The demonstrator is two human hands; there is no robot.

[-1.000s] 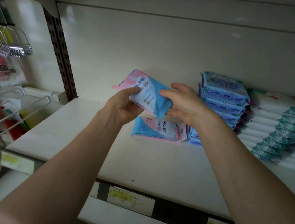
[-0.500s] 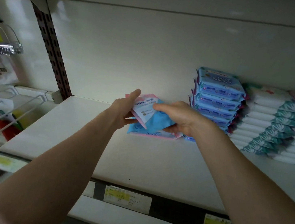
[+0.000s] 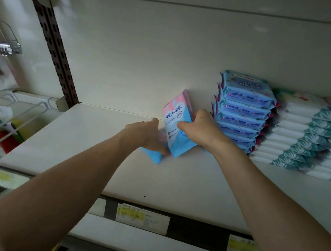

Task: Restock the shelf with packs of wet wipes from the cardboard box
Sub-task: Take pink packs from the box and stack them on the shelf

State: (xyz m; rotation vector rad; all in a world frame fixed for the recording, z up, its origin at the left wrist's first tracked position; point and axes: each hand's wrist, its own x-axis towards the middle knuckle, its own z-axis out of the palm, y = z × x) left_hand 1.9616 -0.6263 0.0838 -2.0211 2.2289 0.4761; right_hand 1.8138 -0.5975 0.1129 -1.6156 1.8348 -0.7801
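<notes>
Dim, glare on back panel (image 3: 170, 51), left hand (image 3: 146, 135) blurred, edges warped

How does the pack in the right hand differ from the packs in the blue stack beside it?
The pink-and-blue pack stands on end, tilted; the blue stack has its packs lying flat, piled. The pack is pale blue with a pink top; the stack is a deeper blue. The right hand grips the pack; no hand holds the stack. Both are soft wrapped packs at the back of one shelf.
</notes>
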